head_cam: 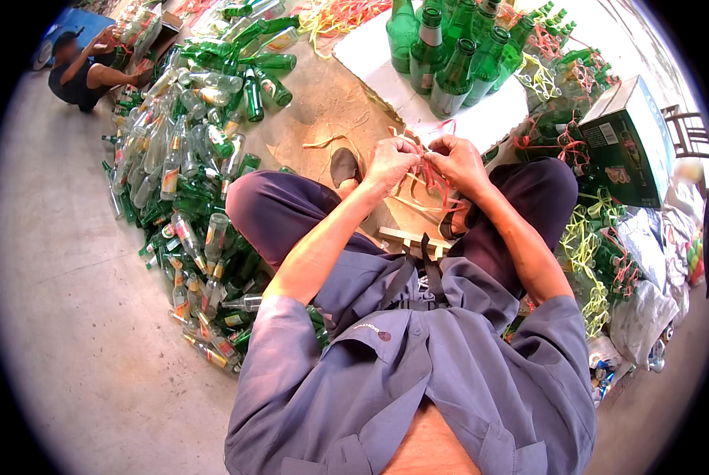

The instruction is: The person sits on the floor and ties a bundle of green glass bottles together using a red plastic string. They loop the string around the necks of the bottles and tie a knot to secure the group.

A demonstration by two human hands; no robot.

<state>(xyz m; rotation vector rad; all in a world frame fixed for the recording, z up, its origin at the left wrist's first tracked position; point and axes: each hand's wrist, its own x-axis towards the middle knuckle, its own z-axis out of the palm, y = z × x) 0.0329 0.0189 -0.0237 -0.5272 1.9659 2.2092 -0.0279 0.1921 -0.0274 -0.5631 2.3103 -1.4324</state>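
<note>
My left hand (pixel 392 161) and my right hand (pixel 456 161) meet between my knees, fingertips pinching red plastic strapping strands (pixel 427 169). More red and pale strands hang beneath them towards my feet. Just beyond my hands lies a white board (pixel 375 56) with a ragged edge. On it several green glass bottles (pixel 452 77) stand upright, close together in a cluster. How the strands are joined between my fingers is too small to tell.
A large heap of loose green and clear bottles (pixel 170 148) lies at the left. Another person (pixel 81 74) sits beyond it. Strapped bottles, a green carton (pixel 627 142) and white sacks (pixel 642 314) are at the right. Yellow and red strands (pixel 342 21) lie beyond the board.
</note>
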